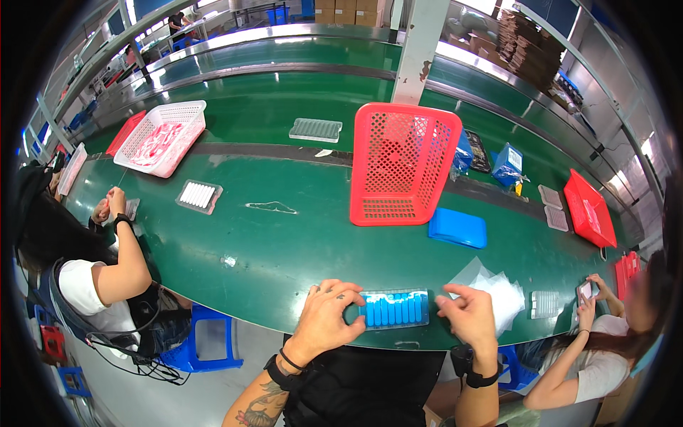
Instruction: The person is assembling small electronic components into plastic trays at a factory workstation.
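Note:
In front of me at the table's near edge lies a clear plastic tray [394,327] holding a row of several blue cylinders [393,309]. My left hand [329,313] grips the tray's left end, thumb at the near corner and fingers at the far one. Just off the tray's right end is my right hand [469,314], its thumb and index finger apart and nothing visible between them; its other fingers are curled. Beside and partly behind that hand spreads a pile of thin, clear plastic sheets or bags [504,292].
Beyond the tray stand a red perforated basket [405,164] and a blue plastic lid or box [457,228]. A tray of white cylinders [199,196] and a white basket [160,139] lie left. Co-workers sit left [92,277] and right [597,356]; a pillar [421,53] rises behind.

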The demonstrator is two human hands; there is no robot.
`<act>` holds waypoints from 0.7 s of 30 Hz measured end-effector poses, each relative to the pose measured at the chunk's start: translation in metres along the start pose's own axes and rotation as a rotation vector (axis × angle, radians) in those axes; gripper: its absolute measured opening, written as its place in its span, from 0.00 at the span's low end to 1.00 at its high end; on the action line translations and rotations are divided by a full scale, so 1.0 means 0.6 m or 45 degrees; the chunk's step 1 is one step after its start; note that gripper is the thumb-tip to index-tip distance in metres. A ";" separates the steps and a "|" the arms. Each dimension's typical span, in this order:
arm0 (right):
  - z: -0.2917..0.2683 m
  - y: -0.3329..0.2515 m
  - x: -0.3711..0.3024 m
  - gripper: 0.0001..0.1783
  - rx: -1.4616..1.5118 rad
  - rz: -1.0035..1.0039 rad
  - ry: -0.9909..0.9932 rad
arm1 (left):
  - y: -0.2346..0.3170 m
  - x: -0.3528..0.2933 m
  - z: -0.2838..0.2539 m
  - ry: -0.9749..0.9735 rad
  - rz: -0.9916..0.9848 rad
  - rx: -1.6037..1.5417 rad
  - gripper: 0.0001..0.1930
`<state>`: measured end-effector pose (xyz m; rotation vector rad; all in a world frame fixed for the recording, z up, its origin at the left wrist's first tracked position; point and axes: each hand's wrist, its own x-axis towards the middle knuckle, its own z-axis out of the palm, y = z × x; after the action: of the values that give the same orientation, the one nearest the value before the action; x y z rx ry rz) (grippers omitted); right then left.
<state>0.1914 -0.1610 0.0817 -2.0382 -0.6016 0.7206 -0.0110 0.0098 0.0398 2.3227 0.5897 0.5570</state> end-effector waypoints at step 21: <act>0.011 0.057 -0.015 0.23 -0.766 -0.716 0.131 | 0.011 0.005 -0.009 -0.034 0.021 0.043 0.24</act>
<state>0.1854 -0.1805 0.0518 -2.2451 -1.3820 0.0950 -0.0098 0.0098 0.0485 2.3654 0.5717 0.5262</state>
